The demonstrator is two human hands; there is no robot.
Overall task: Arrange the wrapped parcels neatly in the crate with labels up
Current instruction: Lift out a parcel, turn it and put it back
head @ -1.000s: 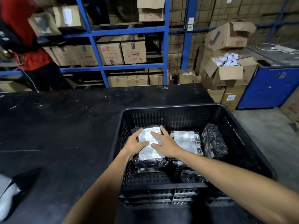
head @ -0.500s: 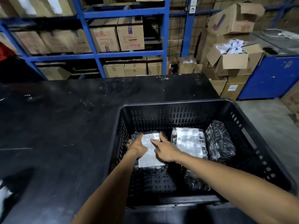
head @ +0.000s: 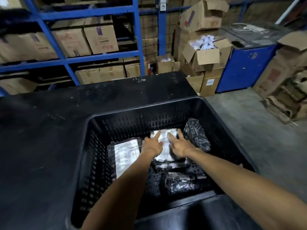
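Observation:
A black slatted crate [head: 103, 123] stands on a black table. Inside, a wrapped parcel [head: 125, 156] lies at the left with its white label up. A second label-up parcel [head: 164, 145] lies in the middle. My left hand [head: 152, 144] and my right hand [head: 178, 145] both rest on this middle parcel with fingers spread, touching its top and sides. A dark-wrapped parcel [head: 196, 134] leans at the right with no label showing. Another dark parcel [head: 181, 181] lies near the crate's front, and one more sits partly hidden under the middle parcel.
The black table [head: 41, 138] stretches left and behind the crate. Blue shelving [head: 99, 55] with cardboard boxes stands behind it. Open cartons [head: 207, 53] and a blue cabinet [head: 245, 63] stand at the right, with flattened cardboard [head: 285, 97] on the concrete floor.
Both hands have left the left parcel and moved right onto the middle parcel. The view has tilted down and shifted right, so the crate looks closer.

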